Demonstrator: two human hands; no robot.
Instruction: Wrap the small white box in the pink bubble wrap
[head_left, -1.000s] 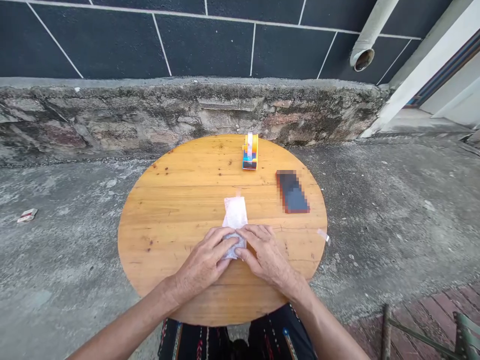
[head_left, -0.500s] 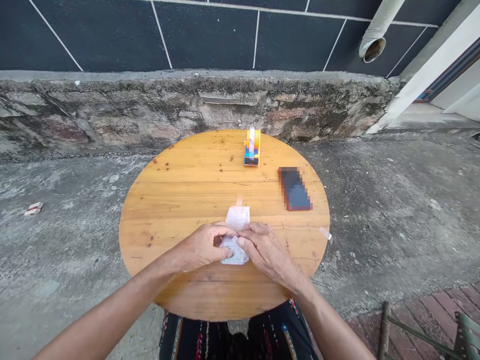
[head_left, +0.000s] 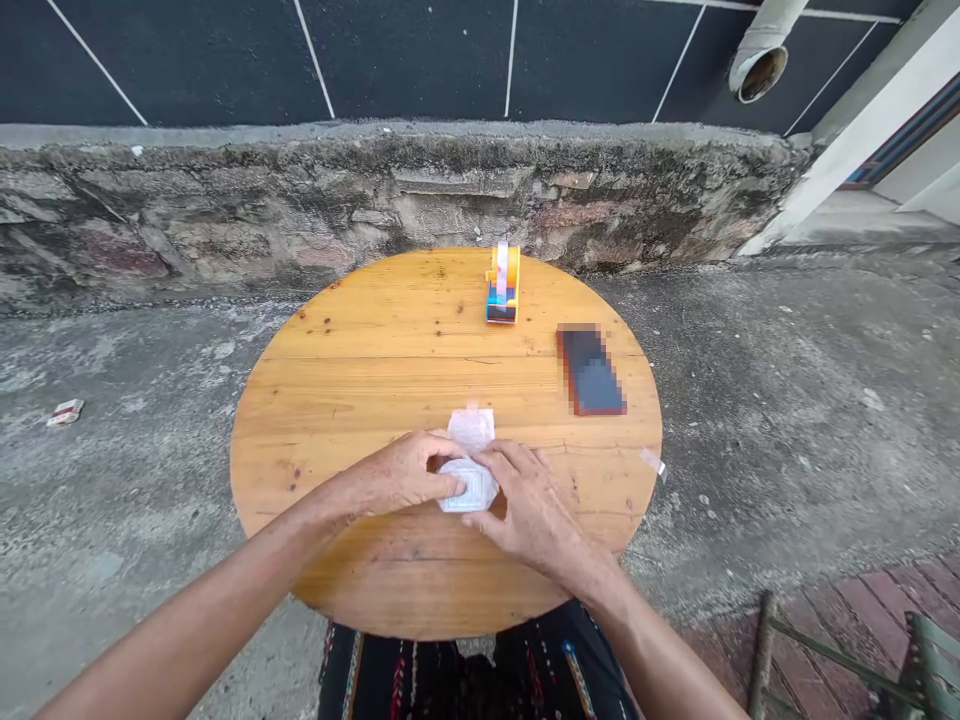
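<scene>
A small packet [head_left: 475, 488] in whitish, see-through wrapping, perhaps bubble wrap, sits near the middle of the round wooden table [head_left: 375, 400]. Its loose flap [head_left: 472, 430] lies flat beyond it, with a bit of clear tape [head_left: 472, 406] at the far end. My left hand [head_left: 409, 474] grips the packet from the left, thumb on top and fingers at the far side. From the right, my right hand [head_left: 529, 500] curls around it, fingers at the far right corner and thumb at the near edge. What is inside the wrapping cannot be made out.
A yellow and blue tape dispenser [head_left: 503, 288] stands at the table's far side. A blurred dark slab with a red edge [head_left: 592, 370] lies to the right. One strip of tape [head_left: 653, 463] hangs off the right rim. A stone wall base [head_left: 300, 215] runs behind the table.
My right thumb has moved from the top of the packet down to its near edge, and that hand has opened wider around it. My left hand keeps its grip. The view has shifted slightly.
</scene>
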